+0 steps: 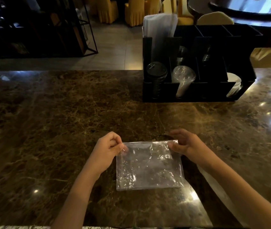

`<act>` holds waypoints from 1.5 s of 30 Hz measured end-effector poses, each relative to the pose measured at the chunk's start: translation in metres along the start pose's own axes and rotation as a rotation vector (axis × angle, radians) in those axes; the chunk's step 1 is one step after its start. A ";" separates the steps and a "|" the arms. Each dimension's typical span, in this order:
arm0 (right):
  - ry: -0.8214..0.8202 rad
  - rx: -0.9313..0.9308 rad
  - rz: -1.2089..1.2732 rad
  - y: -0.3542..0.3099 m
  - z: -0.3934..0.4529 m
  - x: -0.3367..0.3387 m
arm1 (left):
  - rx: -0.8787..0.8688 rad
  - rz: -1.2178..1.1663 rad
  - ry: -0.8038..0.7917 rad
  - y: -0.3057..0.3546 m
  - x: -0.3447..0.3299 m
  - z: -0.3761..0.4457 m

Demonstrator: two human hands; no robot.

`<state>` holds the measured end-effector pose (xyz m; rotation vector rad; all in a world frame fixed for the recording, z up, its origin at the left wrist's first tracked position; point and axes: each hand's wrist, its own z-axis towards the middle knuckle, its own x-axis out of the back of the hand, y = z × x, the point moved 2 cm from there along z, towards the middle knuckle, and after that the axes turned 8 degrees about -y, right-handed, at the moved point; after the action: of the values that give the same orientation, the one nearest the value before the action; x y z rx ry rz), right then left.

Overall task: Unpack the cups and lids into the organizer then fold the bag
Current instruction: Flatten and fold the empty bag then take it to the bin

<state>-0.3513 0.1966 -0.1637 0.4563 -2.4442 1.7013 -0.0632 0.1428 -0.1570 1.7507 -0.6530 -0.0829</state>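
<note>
My left hand [109, 147] sits at the far left corner of one clear plastic bag [148, 166], thumb and fingertips pinched on that corner and lifting it slightly off the counter. The bag lies flat on the brown marble counter [48, 121] just in front of me, a crinkled, roughly square sheet. My right hand [183, 145] pinches the far right corner the same way, thumb on top, other fingers curled behind the edge. So both hands hold the one bag along its far edge.

Well beyond the bag, to the right on the counter, stands one black organizer [197, 93] with several compartments. In its front row, going left to right, I count: one stack of dark lids [156, 72] in the leftmost slot, one stack of clear cups [183, 78] lying tilted with mouth toward me in the next slot, a third slot whose contents I cannot make out, and one stack of white lids [233, 83] at the right end. Behind the dark lids, one pale plastic-wrapped bundle [160, 28] stands upright, rising above the organizer. Two more clear stacks show dimly in the row behind; I cannot tell what they are.
</note>
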 end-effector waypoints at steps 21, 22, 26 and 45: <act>0.169 0.021 0.670 0.022 -0.086 -0.037 | 0.131 -0.370 0.036 -0.031 -0.039 -0.057; 0.186 0.021 0.668 0.024 -0.095 -0.039 | 0.127 -0.385 0.037 -0.029 -0.044 -0.057; 0.322 0.029 0.616 0.040 -0.136 -0.038 | 0.102 -0.456 0.007 -0.023 -0.073 -0.063; 0.587 0.019 0.640 0.166 -0.363 0.049 | 0.030 -0.355 -0.041 -0.001 -0.305 -0.191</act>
<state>-0.4740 0.5799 -0.1694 -0.8036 -2.2232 1.7073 -0.2450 0.4517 -0.1878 1.8818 -0.3681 -0.3555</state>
